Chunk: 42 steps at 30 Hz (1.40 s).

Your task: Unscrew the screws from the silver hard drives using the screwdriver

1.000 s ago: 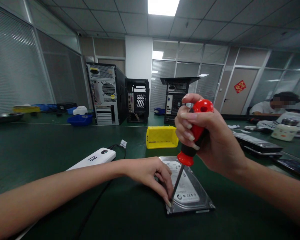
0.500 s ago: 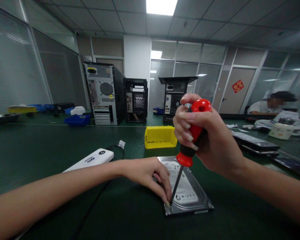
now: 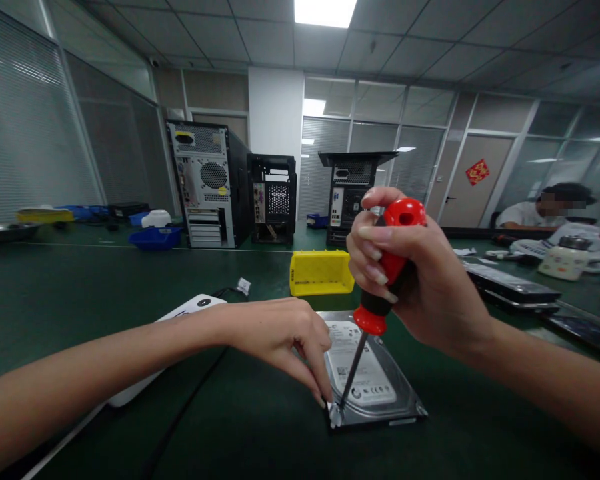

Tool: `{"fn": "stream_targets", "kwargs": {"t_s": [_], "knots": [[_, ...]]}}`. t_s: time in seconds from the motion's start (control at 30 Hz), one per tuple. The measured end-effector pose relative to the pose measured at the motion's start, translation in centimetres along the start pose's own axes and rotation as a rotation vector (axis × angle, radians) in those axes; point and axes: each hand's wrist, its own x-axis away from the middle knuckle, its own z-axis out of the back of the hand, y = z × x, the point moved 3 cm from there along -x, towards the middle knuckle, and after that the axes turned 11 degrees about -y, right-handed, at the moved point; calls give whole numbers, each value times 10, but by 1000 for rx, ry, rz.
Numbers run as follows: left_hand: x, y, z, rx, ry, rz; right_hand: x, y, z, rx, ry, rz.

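A hard drive [image 3: 387, 377] with a white label lies flat on the green table. My right hand [image 3: 413, 277] is wrapped round the red and black handle of a screwdriver [image 3: 373, 319], whose shaft slants down to the drive's near left corner. At that same corner, just left of the screwdriver tip, my left hand [image 3: 285, 340] has thumb and forefinger brought together in a pinch at the drive's edge. Whatever may be between those fingertips is too small to make out.
A yellow bin [image 3: 321, 273] stands beyond the drive. To the left lies a white power strip [image 3: 145, 383], partly under my left forearm. Computer cases [image 3: 205, 187] line the back. More drives [image 3: 510, 287] and a jar [image 3: 566, 259] are at right, near a seated person [image 3: 523, 215].
My left hand has shifted slightly left and up, off the screwdriver tip to the drive's edge. The right hand and screwdriver have hardly moved.
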Motion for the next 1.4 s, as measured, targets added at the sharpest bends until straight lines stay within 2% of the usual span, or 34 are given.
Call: {"fn": "stream_targets", "kwargs": {"t_s": [0.1,0.27,0.43,0.67,0.83,0.9,1.23,1.4], "knots": [[-2,-1,-4,-51,-40,-6,0,0,-1,21,12,-5],[-3,-2,-5,-22,1,-4,0,1,-2,8,13,-22],[-3,-2,-6,-11,-19,8,0,1,-2,-5,19,-26],[-5,2,-8,-122,-38,-19,-2,-2,0,-1,18,-29],[-4,2,-8,-98,-38,-17,-6,-8,8,-18,120,59],[-4,1,-8,-98,-42,-19,-6,-7,9,-34,137,50],[-5,-1,-4,17,-7,-10,-6,1,8,-58,116,1],[-2,-8,2,148,89,-14,-6,1,7,-85,92,6]]}}
